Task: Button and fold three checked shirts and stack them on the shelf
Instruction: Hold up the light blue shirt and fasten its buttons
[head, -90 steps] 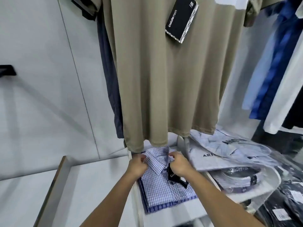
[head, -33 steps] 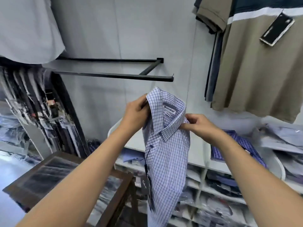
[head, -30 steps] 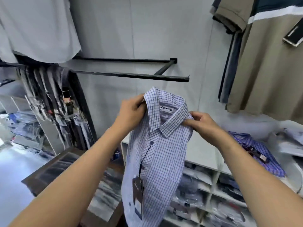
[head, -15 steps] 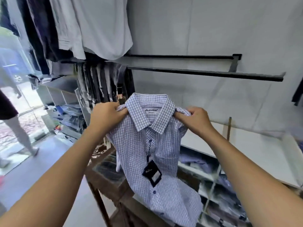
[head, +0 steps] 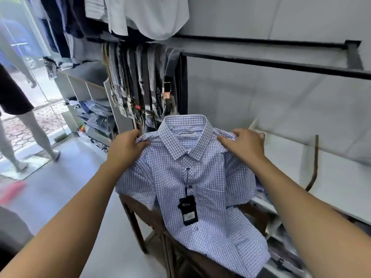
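Left hand [head: 125, 146]: grips the left shoulder of the checked shirt [head: 202, 189], fingers curled round a bunch of cloth just beside the collar.
Right hand [head: 244, 144]: lies over the right shoulder, thumb pressing the front of the cloth, fingers reaching over the shoulder edge; it holds the shirt too.
Shirt: held front up, collar away from the person, its lower half draped over the dark wooden table [head: 152, 219]; the visible buttons down the placket look done up, the topmost at the collar is too small to tell.
Hang tag [head: 188, 210]: black, hanging on a cord from a button, lying on the shirt front.
Step in hand: spreading the shirt out on the table, probably ahead of checking buttons and folding.
Next move: likely calls for laying the shoulders flat, smoothing the front, then turning it face down so sleeves and sides fold in evenly.
White shelf [head: 329, 177]: to the right, beyond the shirt; the stack belongs there.
Black rail [head: 281, 64]: on the wall behind.
Hanging clothes [head: 144, 85]: far left, by the shop door.
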